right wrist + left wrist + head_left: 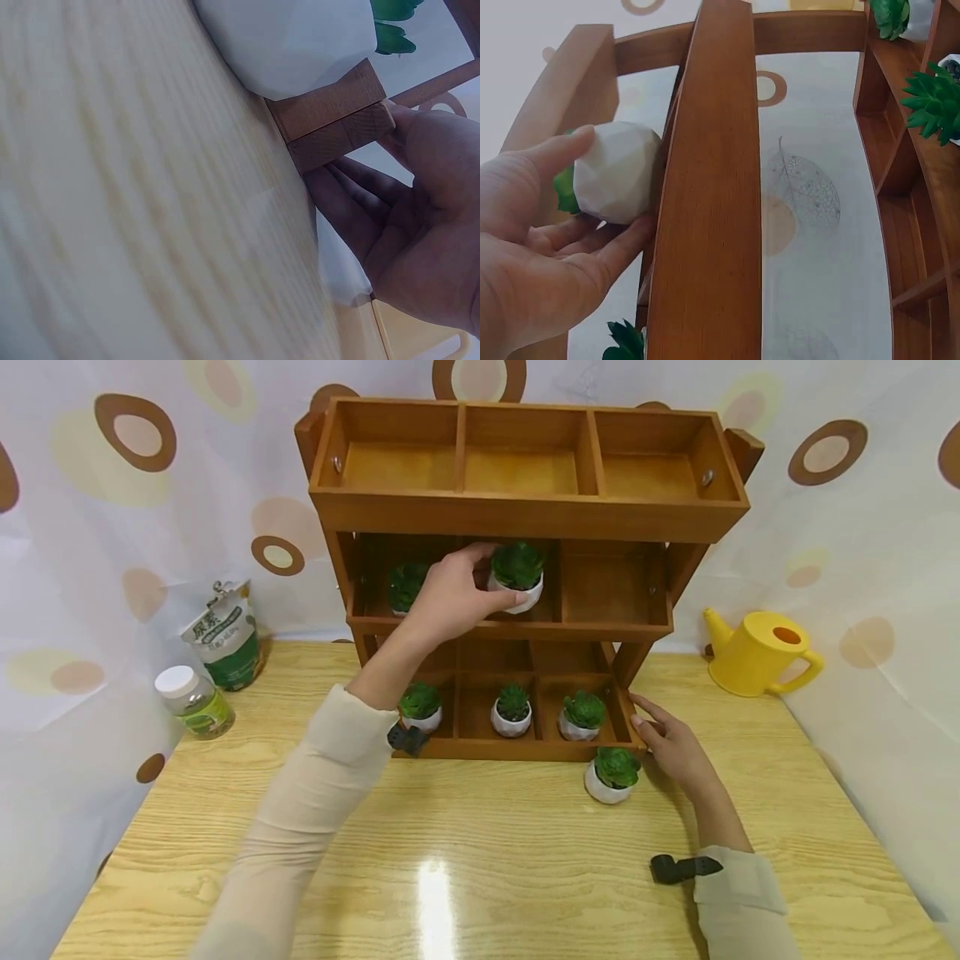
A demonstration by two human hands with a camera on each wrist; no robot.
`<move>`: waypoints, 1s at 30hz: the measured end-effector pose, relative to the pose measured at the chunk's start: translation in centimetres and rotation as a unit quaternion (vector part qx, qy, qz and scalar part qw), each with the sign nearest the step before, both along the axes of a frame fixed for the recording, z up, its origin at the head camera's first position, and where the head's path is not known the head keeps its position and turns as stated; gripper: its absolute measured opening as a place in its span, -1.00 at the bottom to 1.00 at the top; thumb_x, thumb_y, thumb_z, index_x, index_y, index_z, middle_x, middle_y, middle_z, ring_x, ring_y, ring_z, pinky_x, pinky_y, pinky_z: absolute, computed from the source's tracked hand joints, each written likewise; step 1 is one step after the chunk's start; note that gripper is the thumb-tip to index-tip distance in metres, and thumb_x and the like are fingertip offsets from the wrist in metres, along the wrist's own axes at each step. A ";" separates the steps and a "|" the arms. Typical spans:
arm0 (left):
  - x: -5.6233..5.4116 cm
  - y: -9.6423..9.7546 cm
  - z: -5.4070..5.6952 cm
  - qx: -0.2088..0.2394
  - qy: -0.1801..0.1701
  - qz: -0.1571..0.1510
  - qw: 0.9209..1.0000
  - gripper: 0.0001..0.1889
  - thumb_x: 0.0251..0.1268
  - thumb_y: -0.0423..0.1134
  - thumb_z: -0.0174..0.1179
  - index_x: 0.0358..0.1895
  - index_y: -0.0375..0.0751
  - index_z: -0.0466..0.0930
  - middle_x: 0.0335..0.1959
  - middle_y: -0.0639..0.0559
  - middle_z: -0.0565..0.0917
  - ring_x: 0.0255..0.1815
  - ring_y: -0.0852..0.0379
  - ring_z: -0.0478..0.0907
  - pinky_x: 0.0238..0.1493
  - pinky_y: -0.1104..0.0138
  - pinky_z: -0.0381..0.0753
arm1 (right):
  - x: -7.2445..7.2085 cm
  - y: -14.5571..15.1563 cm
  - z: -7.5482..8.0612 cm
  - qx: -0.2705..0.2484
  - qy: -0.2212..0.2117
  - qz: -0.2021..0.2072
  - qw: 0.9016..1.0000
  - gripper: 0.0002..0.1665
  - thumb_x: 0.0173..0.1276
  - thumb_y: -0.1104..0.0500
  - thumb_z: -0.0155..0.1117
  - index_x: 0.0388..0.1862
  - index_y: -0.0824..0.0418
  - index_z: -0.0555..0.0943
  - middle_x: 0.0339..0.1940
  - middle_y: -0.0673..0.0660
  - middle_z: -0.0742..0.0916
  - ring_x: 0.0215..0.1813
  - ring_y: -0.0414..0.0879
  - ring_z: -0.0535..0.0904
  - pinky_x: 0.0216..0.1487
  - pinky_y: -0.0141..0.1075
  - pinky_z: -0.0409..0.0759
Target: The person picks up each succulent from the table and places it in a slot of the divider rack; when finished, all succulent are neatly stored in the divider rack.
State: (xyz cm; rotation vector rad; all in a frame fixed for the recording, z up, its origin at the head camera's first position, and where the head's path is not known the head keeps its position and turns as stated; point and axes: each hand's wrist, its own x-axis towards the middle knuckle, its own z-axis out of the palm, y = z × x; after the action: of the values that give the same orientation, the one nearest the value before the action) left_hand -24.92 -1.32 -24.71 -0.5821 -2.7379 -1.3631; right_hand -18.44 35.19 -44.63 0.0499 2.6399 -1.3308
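My left hand [461, 593] holds a small succulent in a white faceted pot [517, 578] at the middle compartment of the middle tier of a wooden shelf [525, 514]. Thumb and fingers grip the white pot [619, 172] in the left wrist view. My right hand [675, 752] touches the outer side of the bottom tier near its front right corner, fingers fairly straight. The right wrist view shows this hand [420, 217] against the wooden end [341, 139]. Another potted succulent [611, 775] stands on the table by that corner.
Three potted succulents, including the middle one [512, 710], sit in the bottom tier; another [407, 583] is in the middle tier's left compartment. A yellow watering can [757, 653] stands right. A clear jar [198, 706] and green-white pouch [228, 639] stand left on the wooden table [525, 852].
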 end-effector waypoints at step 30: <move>-0.8 2.7 -0.6 -0.103 -0.015 0.006 0.995 -0.27 0.35 -0.09 0.35 0.49 -0.19 0.24 0.36 -0.12 0.52 0.37 -0.08 0.48 0.39 0.10 0.47 | -0.1 0.1 -0.1 0.009 0.001 -0.003 1.000 -0.25 0.61 -0.32 -0.18 0.68 -0.19 0.05 0.46 0.40 0.49 0.43 0.31 0.48 0.45 0.23 0.35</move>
State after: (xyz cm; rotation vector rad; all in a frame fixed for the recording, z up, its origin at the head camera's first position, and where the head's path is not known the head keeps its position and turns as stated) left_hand -25.72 1.36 -25.29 -0.5579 -2.9231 -1.1040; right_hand -18.51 35.24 -44.74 0.0575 2.6568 -1.3086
